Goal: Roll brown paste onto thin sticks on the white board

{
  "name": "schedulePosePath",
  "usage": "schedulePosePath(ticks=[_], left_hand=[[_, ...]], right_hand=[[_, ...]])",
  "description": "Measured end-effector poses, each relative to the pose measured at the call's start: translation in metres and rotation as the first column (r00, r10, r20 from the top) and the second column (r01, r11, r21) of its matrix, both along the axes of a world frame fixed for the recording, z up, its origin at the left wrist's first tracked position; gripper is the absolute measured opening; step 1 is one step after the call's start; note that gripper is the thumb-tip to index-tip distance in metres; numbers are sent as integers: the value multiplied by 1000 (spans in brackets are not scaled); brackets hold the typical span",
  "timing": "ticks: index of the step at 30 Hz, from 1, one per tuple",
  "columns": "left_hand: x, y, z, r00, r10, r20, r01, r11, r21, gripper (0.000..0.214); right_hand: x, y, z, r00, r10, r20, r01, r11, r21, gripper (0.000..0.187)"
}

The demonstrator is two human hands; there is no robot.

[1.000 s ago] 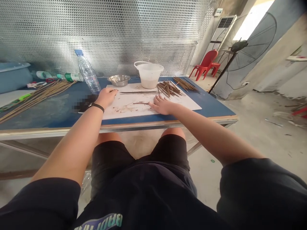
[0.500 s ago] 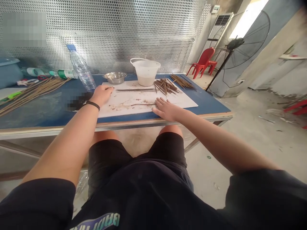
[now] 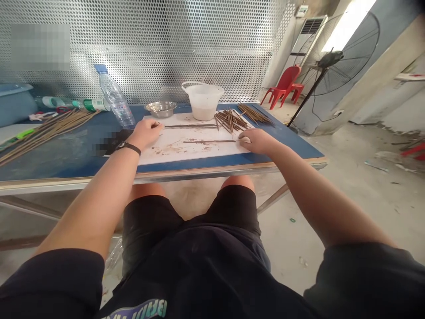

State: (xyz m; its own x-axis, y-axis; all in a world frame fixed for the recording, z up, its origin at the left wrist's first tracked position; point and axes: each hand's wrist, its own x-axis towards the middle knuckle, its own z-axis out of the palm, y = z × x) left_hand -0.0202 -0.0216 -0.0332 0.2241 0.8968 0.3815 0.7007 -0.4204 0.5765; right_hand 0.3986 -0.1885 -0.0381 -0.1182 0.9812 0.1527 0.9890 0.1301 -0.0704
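Observation:
My left hand (image 3: 144, 134) rests curled at the left end of a white board (image 3: 199, 153), its fingers around the end of a long thin brown stick (image 3: 191, 126). My right hand (image 3: 259, 141) lies farther right, with its fingertips at the right end of a second brown stick (image 3: 209, 141). I cannot tell whether those fingers grip it. A heap of short brown sticks (image 3: 230, 120) sits on the board behind, next to a loose bundle (image 3: 254, 114).
A white plastic bucket (image 3: 203, 101), a steel bowl (image 3: 160, 109) and a water bottle (image 3: 115, 96) stand on the blue table (image 3: 66, 153). Long sticks (image 3: 49, 130) lie at the table's left. A perforated metal screen (image 3: 149, 48) rises behind it.
My right hand has slid right and its fingers have drawn together, uncovering the lower stick. My left hand has barely moved.

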Motion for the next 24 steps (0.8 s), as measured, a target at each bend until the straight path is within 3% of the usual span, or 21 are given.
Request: schedulePosePath(ticks=[5, 8, 16, 19, 21, 24], left_hand=[[13, -5, -1, 989, -107, -104, 108, 994, 8, 18], [19, -9, 1, 974, -174, -145, 176, 984, -3, 20], [15, -10, 1, 977, -185, -105, 189, 982, 24, 27], [14, -5, -2, 975, -186, -122, 190, 981, 25, 28], [12, -2, -3, 975, -181, -129, 185, 983, 18, 28], [6, 0, -5, 977, -167, -131, 168, 986, -5, 31]], right_hand=[[10, 7, -3, 999, 15, 36, -17, 999, 39, 36], [-6, 14, -3, 998, 43, 44, -44, 998, 34, 34], [-47, 22, 1, 988, 151, -16, -151, 988, 27, 35], [-61, 33, 12, 997, 69, -42, -70, 997, -29, 34], [-82, 46, 18, 997, 23, -78, -22, 1000, 3, 40], [-128, 74, 18, 990, 52, -132, -47, 998, 41, 68]])
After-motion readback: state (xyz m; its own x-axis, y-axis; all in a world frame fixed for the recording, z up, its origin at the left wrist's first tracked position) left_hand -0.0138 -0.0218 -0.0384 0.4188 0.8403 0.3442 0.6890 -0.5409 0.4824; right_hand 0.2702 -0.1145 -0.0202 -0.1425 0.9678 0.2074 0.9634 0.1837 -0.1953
